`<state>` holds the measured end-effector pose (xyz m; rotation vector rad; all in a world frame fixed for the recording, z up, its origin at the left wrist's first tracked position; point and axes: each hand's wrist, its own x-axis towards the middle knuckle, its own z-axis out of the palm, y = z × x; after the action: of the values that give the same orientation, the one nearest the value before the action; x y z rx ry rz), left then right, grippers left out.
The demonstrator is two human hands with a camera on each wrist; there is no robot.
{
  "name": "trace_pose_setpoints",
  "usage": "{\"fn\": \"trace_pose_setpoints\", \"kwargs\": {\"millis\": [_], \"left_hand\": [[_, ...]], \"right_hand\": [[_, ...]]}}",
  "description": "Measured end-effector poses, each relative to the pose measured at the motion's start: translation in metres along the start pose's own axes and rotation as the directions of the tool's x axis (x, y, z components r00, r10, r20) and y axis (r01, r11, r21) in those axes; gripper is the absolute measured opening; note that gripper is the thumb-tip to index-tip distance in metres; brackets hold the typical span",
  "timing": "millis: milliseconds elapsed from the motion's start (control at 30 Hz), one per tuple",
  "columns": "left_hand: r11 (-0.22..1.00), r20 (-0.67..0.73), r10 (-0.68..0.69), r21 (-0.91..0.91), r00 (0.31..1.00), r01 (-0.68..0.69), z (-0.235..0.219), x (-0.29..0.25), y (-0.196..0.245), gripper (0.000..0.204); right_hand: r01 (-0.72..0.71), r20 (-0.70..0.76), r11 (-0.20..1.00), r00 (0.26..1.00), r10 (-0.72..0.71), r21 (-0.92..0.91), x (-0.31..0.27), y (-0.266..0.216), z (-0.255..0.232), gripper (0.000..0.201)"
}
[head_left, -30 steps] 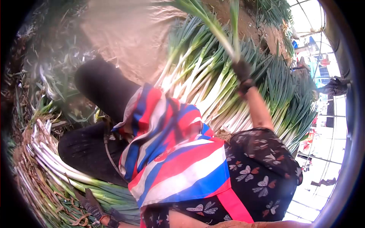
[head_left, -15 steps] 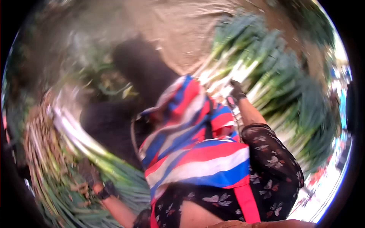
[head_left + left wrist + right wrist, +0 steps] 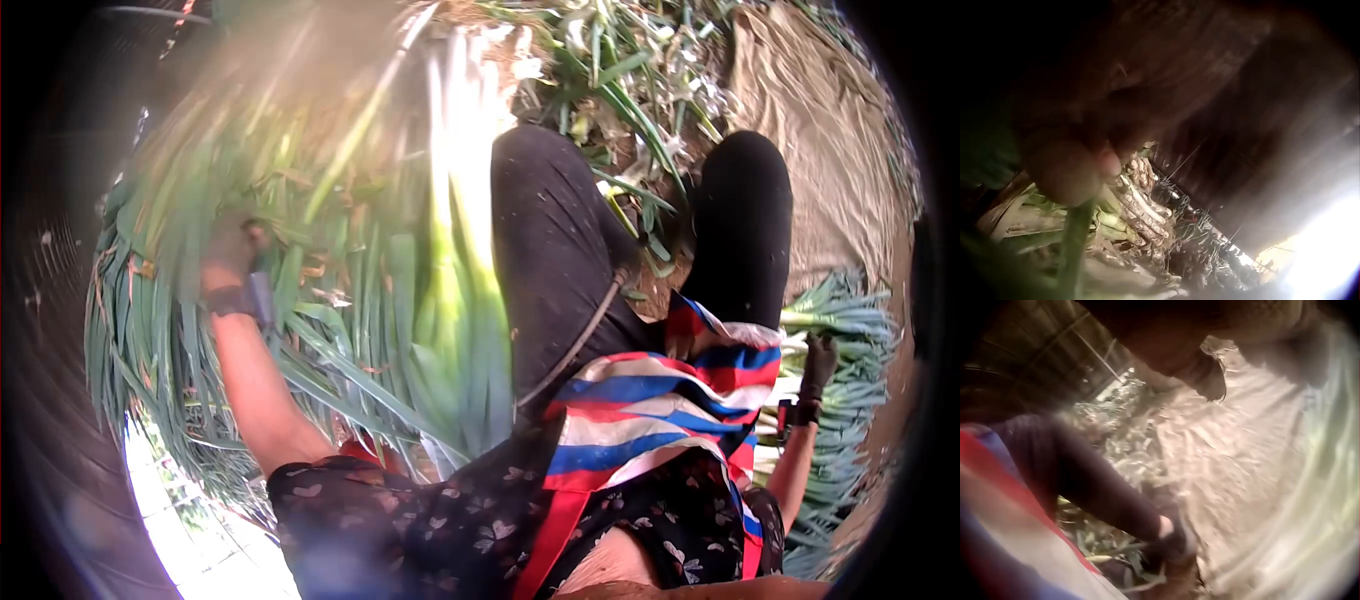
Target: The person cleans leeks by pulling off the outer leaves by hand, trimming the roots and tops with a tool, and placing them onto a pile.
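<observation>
My gloved left hand [image 3: 232, 252] is over a large heap of long green onions [image 3: 375, 300], among their green leaves. In the left wrist view its fingers [image 3: 1063, 165] pinch a green onion stalk [image 3: 1075, 247], and dirty white root ends [image 3: 1141, 215] lie beyond. One pale stalk [image 3: 365, 120] slants across the heap close to that hand. Over on the far right, my gloved right hand [image 3: 820, 365] is at a second pile of green onions [image 3: 850, 345]. Its fingers [image 3: 1207, 378] hang loosely with nothing between them in the right wrist view.
My bent legs [image 3: 560, 230] and striped apron [image 3: 640, 400] come between the two piles. Loose leaves and trimmings [image 3: 640, 80] litter the ground ahead. A tan sheet [image 3: 800, 130] covers the ground at the right.
The head view has swung left. My right hand lowered green onions onto the right pile and is now empty. My left hand has moved farther over the left heap and grips a stalk.
</observation>
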<state>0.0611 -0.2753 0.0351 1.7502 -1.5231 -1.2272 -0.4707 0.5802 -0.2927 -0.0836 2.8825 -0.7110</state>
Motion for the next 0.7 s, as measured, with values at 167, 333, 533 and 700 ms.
{"fn": "trace_pose_setpoints", "kwargs": {"millis": [167,333,533,700], "left_hand": [[0.857,-0.110,0.148,0.510,0.983,-0.072,0.083,-0.085,0.024,0.023],[0.892,0.066,0.452,-0.053,0.890,-0.449,0.080,-0.107,0.007,0.026],[0.585,0.459,0.425,0.519,0.780,-0.623,0.091,-0.050,0.004,0.030],[0.224,0.462,0.511,0.742,0.725,-0.632,0.157,-0.008,-0.056,0.035]], "right_hand": [[0.295,0.069,0.797,0.920,-0.386,0.528,0.045,-0.200,-0.044,0.014],[0.623,0.085,0.573,0.634,-0.768,0.533,0.028,-0.395,-0.040,0.024],[0.789,0.205,0.204,0.101,-0.974,0.580,-0.076,-0.565,0.019,0.021],[0.824,0.106,-0.109,-0.201,-0.974,0.556,-0.103,-0.611,0.093,0.031]]}}
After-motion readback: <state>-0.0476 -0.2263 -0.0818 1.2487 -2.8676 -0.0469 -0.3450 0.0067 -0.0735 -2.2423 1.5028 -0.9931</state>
